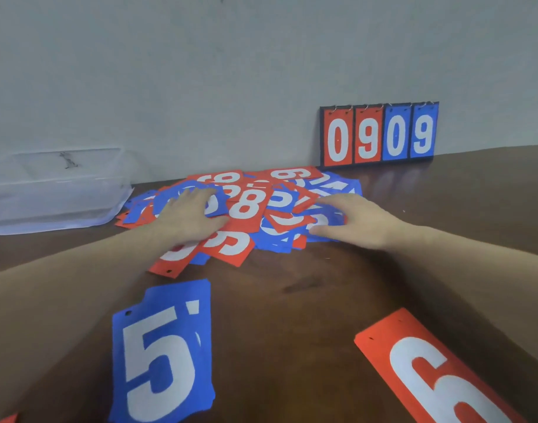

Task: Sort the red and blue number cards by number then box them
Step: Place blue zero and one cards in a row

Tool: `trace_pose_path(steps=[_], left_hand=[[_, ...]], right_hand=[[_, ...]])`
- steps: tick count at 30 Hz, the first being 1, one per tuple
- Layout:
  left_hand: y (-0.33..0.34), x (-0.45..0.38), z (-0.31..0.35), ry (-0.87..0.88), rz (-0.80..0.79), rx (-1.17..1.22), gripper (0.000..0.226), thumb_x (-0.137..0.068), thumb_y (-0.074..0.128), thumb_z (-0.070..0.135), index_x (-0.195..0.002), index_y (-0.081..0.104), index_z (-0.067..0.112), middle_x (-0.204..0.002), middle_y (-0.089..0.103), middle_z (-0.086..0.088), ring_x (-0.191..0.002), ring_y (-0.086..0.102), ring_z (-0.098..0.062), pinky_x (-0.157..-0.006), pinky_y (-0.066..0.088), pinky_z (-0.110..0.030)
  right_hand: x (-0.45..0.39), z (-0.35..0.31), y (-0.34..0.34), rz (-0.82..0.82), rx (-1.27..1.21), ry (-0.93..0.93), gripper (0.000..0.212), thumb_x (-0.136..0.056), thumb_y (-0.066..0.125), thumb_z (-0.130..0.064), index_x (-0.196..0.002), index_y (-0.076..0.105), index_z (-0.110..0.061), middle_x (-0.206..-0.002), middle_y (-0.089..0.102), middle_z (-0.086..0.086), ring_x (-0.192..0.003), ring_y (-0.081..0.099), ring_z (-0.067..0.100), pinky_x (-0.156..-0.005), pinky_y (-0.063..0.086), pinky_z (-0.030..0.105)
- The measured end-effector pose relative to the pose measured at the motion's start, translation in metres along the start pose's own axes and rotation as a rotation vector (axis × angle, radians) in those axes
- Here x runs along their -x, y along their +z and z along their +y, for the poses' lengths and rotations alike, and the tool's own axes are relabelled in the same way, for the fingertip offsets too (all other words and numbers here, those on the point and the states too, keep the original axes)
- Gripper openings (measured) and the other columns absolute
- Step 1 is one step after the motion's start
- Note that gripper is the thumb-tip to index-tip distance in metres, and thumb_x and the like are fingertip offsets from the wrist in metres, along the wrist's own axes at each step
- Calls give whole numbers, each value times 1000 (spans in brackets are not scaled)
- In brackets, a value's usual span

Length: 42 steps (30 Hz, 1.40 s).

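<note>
- On the brown surface [292, 300], left hand [188, 215] and right hand [353, 221] rest on the card pile [246, 209], fingers spread flat.
- Nearer lie a blue 5 [161, 352] and red 6 [429, 370] (well apart).

Both hands [188, 215] [353, 221] outstretched, fingers flat

The red 6 card [438, 374] is cut off by the bottom edge.

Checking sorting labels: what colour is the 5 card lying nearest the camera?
Blue with a white numeral: the 5 card, clearest in the head view.
</note>
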<state>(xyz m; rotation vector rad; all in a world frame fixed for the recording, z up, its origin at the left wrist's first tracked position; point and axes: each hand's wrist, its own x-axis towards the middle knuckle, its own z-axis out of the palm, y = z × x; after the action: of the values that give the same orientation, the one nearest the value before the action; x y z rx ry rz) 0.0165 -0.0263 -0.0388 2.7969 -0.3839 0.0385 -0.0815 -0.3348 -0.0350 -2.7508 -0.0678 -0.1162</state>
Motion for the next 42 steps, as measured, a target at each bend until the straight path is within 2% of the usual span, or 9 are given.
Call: trace_pose_path(steps=[4, 15, 20, 24, 32, 35, 38, 40, 42], left_hand=[[11, -1, -3, 82, 32, -41, 56, -102, 47, 44, -154, 28, 33, -131, 61, 0, -102, 61, -25, -85, 49, -34], [-3, 12, 17, 275, -7, -97, 54, -92, 63, 49, -142, 48, 37, -130, 59, 7, -106, 55, -13, -82, 44, -27], [0, 13, 14, 277, -92, -172, 78, -91, 53, 65, -157, 27, 32, -165, 24, 5, -151, 23, -21, -121, 23, -41], [2, 13, 8, 110, -209, -56, 90, -86, 49, 74, -159, 9, 40, -163, 28, 7, -150, 26, -28, -120, 24, -40], [-11, 30, 22, 369, 19, -344, 37, -106, 36, 45, -131, 61, 32, -124, 68, 6, -110, 58, -17, -88, 50, -34], [-16, 45, 24, 407, 101, -379, 36, -104, 39, 35, -130, 63, 31, -123, 69, 5, -111, 60, -18, -86, 53, -36], [-16, 63, 20, 424, 255, -252, 34, -98, 50, 22, -125, 69, 27, -125, 70, 7, -114, 61, -17, -88, 51, -33], [-19, 78, 16, 444, 373, -134, 31, -94, 56, 17, -117, 75, 24, -120, 72, 8, -111, 64, -17, -88, 49, -32], [-25, 94, 12, 488, 464, -108, 28, -90, 60, 18, -111, 78, 24, -113, 75, 6, -106, 67, -20, -88, 52, -35]], right_hand=[[4, 12, 1, -112, 72, -50, 78, -79, 56, -76, -148, 44, -43, -158, 37, -16, -148, 28, 9, -123, 24, 36], [34, 16, 2, 69, 149, -215, 34, -98, 63, -32, -132, 63, -31, -129, 64, -12, -119, 55, 6, -102, 38, 19], [30, 19, 2, 76, 162, -160, 59, -94, 61, -53, -148, 44, -39, -150, 49, -14, -141, 39, 11, -118, 32, 40], [20, 24, 3, -47, 210, -124, 63, -93, 49, -66, -150, 44, -39, -157, 42, -14, -148, 30, 10, -125, 16, 38], [40, 4, 0, 138, 389, -303, 32, -103, 47, -32, -130, 66, -28, -115, 73, -2, -106, 63, 20, -89, 48, 32], [50, 2, 1, 200, 251, -360, 26, -95, 56, -15, -111, 74, -24, -115, 73, -4, -110, 64, 19, -96, 48, 36], [54, -2, -2, 356, 165, -348, 18, -87, 66, -14, -92, 76, -28, -140, 61, 0, -136, 49, 28, -113, 34, 57], [63, -14, -9, 297, 79, -210, 28, -92, 72, -14, -86, 72, -41, -160, 38, -1, -152, 22, 27, -121, 16, 52], [75, -29, -12, 247, -24, -126, 42, -96, 68, -14, -82, 64, -53, -165, 27, -4, -153, 17, 23, -121, 23, 46]])
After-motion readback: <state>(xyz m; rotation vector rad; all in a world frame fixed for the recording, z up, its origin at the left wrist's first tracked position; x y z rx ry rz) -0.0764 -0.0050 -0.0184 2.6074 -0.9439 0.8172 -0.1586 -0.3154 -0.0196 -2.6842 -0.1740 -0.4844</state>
